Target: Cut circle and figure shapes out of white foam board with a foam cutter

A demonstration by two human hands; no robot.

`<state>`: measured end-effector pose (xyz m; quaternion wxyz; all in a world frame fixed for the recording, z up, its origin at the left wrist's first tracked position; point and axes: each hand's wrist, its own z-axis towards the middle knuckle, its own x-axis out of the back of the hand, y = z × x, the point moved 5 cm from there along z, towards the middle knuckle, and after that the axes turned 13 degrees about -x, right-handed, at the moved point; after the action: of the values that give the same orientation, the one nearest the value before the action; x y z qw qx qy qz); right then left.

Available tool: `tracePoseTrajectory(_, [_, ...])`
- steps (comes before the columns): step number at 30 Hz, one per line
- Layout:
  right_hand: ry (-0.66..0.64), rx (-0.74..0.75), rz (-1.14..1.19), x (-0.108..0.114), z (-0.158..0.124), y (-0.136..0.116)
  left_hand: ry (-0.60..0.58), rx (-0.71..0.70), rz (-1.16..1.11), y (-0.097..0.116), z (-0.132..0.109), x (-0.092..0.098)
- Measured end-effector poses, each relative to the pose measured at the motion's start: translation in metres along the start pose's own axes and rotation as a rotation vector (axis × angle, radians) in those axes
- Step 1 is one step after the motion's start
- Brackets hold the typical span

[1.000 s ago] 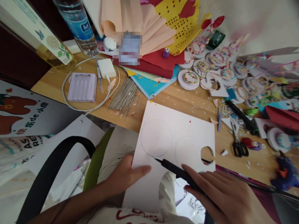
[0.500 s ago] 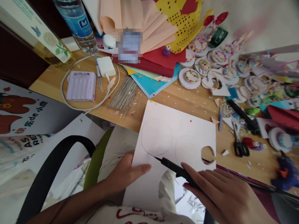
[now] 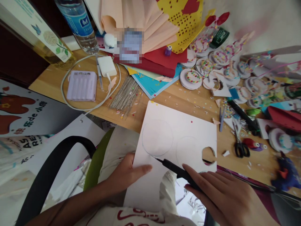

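Note:
My left hand (image 3: pixel 130 172) grips the lower left edge of a white foam board (image 3: pixel 155 185), its thumb on top and its other fingers hidden underneath. Two drawn circles show on the board, with a round cut-out at its right edge and a curved gap along the bottom. In my right hand (image 3: pixel 225 194) is a black cutting pen (image 3: pixel 176 169), held from the right. Its thin pointed tip rests at the lower edge of the left circle, a short way from my left thumb. Part of the board lies over the wooden table (image 3: pixel 174 106); the rest reaches over my lap.
Scissors (image 3: pixel 240 141), tweezers (image 3: pixel 221 119) and decorated round discs (image 3: pixel 192 77) lie to the right. Behind the board are a bundle of thin wires (image 3: pixel 125 95), coloured sheets (image 3: pixel 150 83) and a water bottle (image 3: pixel 80 26). A lilac box-shaped device (image 3: pixel 81 86) sits within a white cable loop.

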<state>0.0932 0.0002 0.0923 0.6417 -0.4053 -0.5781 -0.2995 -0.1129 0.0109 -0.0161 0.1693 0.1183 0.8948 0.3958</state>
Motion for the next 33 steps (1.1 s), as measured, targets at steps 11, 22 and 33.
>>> tracePoseTrajectory(11, [-0.046, -0.047, 0.039, -0.001, -0.003, 0.007, -0.013, -0.007, 0.022, 0.005, -0.001, 0.0])
tracePoseTrajectory(22, [-0.056, 0.077, -0.128, 0.001, -0.008, -0.003, -0.018, -0.014, 0.061, 0.004, -0.001, 0.0])
tracePoseTrajectory(33, [-0.055, 0.162, -0.237, 0.018, 0.016, -0.021, 0.001, -0.064, 0.094, 0.005, -0.001, -0.003])
